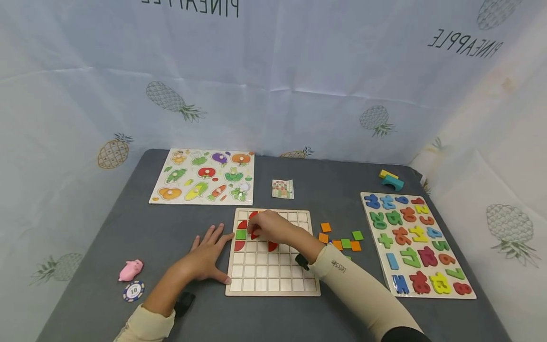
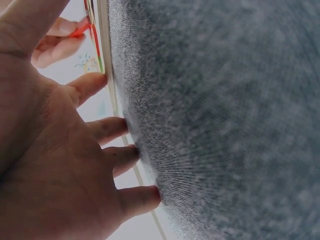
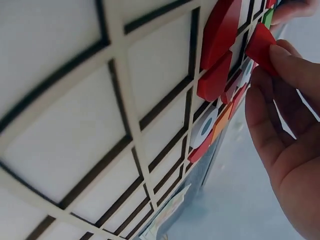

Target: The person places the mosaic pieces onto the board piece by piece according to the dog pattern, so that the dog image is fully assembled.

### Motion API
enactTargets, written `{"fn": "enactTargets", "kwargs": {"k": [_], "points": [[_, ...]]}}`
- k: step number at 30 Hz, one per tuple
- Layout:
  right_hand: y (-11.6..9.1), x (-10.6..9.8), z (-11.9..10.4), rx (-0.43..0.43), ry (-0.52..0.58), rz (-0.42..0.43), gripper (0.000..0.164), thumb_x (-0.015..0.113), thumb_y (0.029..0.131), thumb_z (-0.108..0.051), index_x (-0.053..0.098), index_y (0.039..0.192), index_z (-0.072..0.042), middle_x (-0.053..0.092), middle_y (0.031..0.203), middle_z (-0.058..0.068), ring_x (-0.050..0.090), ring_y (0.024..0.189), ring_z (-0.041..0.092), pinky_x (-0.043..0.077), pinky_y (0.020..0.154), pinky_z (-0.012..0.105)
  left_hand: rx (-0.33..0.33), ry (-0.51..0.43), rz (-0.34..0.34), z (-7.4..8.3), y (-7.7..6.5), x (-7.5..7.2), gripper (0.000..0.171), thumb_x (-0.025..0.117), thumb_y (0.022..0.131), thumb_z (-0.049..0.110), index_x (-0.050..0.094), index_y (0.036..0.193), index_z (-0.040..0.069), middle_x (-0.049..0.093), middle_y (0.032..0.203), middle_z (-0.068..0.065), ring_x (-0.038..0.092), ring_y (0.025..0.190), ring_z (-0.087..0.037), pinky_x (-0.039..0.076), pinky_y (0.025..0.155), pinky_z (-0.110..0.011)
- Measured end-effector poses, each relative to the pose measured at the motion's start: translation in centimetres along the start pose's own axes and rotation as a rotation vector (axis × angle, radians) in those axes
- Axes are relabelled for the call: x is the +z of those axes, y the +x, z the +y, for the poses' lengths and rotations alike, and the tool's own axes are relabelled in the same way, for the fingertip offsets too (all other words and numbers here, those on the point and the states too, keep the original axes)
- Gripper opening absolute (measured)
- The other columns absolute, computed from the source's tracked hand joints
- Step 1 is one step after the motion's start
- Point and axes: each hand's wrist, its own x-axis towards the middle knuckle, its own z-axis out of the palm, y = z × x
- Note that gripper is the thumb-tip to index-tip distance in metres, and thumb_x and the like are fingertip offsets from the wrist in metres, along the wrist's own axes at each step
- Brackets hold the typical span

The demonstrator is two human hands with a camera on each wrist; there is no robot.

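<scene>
A wooden grid board [image 1: 273, 271] lies on the dark table before me. Over its upper left part my right hand [image 1: 273, 227] pinches a red piece [image 3: 261, 49] between thumb and fingers, slightly tilted above the cells. In the right wrist view several pieces sit in the grid: red ones [image 3: 220, 35], an orange one [image 3: 222, 121] and a white one with a round dot [image 3: 205, 127]. A green square [image 1: 241, 234] lies near the left edge, between red pieces. My left hand [image 1: 206, 259] rests on the table with spread fingers, thumb and index touching the board's left edge.
Loose orange and green squares [image 1: 345, 243] lie right of the board. Behind it are a vegetable puzzle [image 1: 188, 183] and a picture card [image 1: 282, 189]. A number puzzle [image 1: 401, 237] and toy blocks [image 1: 392, 182] stand right; a pink pig [image 1: 130, 270] and poker chip [image 1: 134, 291] lie left.
</scene>
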Motion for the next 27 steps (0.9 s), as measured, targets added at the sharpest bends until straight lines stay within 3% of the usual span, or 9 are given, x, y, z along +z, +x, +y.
{"fn": "enactTargets", "kwargs": {"k": [4,20,22,27], "points": [[0.5,0.3,0.2,0.015,-0.008,-0.022,0.007,0.065,0.083,-0.011,0.069,0.087,-0.014,0.065,0.083,-0.006,0.056,0.073,0.002,0.045,0.068,0.014,-0.003,-0.001,-0.01,0.0,0.1,0.2,0.113,0.083,0.046,0.054,0.031,0.14,0.019,0.011,0.15,-0.015,0.004,0.137,-0.037,0.008,0.1,-0.066],[0.6,1.2,-0.4,0.026,-0.213,0.045,0.005,0.068,0.081,-0.017,0.071,0.086,-0.016,0.066,0.081,-0.008,0.059,0.073,0.003,0.047,0.066,0.017,-0.019,0.009,-0.003,-0.1,0.1,0.3,0.113,0.084,0.045,0.053,0.032,0.14,0.018,0.012,0.15,-0.016,0.005,0.137,-0.037,0.009,0.1,-0.066],[0.4,1.3,-0.6,0.02,-0.283,0.059,0.007,0.068,0.081,-0.018,0.071,0.087,-0.017,0.066,0.082,-0.008,0.06,0.074,0.004,0.048,0.067,0.018,-0.02,0.009,0.001,0.0,0.1,0.4,0.113,0.084,0.045,0.054,0.033,0.139,0.018,0.012,0.15,-0.016,0.005,0.137,-0.037,0.009,0.1,-0.066],[-0.3,1.6,-1.2,-0.051,-0.604,0.109,0.01,0.067,0.081,-0.017,0.073,0.086,-0.024,0.066,0.083,-0.009,0.057,0.074,0.007,0.046,0.068,0.02,-0.021,0.006,0.011,0.0,0.1,0.5,0.114,0.084,0.043,0.054,0.033,0.139,0.019,0.013,0.15,-0.016,0.004,0.137,-0.037,0.009,0.1,-0.066]]}}
